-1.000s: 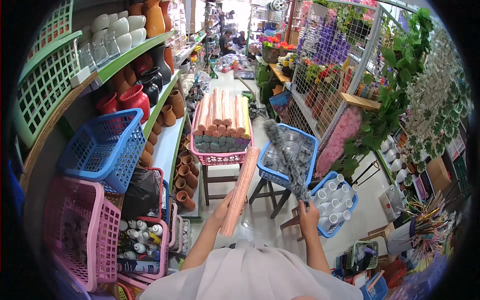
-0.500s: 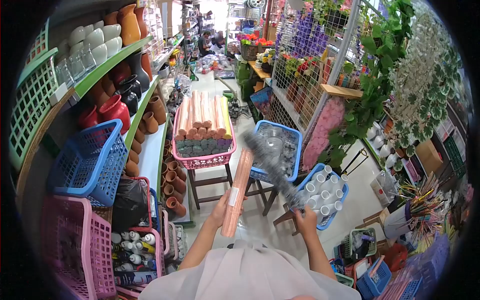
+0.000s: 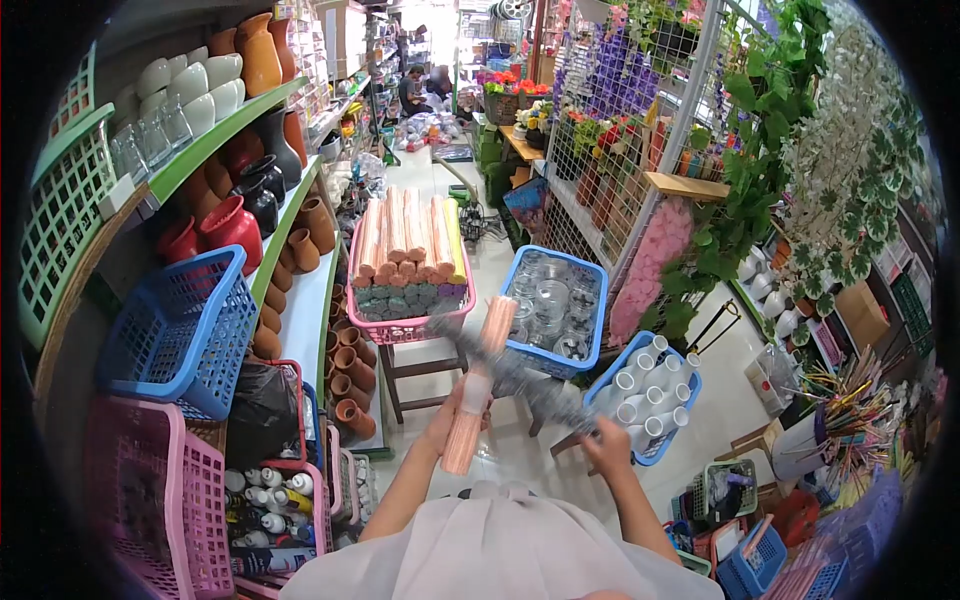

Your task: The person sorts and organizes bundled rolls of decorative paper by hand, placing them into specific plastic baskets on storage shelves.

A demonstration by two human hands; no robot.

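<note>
My left hand (image 3: 455, 412) is wrapped round a copper-coloured striped roll (image 3: 463, 440), which stands nearly upright in front of me. In my right hand (image 3: 606, 446) is the lower end of a grey duster (image 3: 545, 395), blurred by motion. Its fluffy length slants up to the left and crosses the middle of the roll; whether the two touch I cannot tell. Beyond them, a pink basket (image 3: 420, 328) on a stool holds stacked copper, yellow and dark rolls. To its right sits a blue basket (image 3: 603, 310) of clear glassware, and nearer me a blue basket (image 3: 652, 458) of white cylinders.
Shelves with red vases (image 3: 232, 222) and clay pots line the left, above an empty blue basket (image 3: 150, 380) and a pink basket (image 3: 200, 500). A wire rack (image 3: 640, 180) with flowers stands on the right. Two people (image 3: 412, 90) are far down the aisle.
The duster has swung left and down, from beside the roll to across it. My left hand still holds the roll in nearly the same place.
</note>
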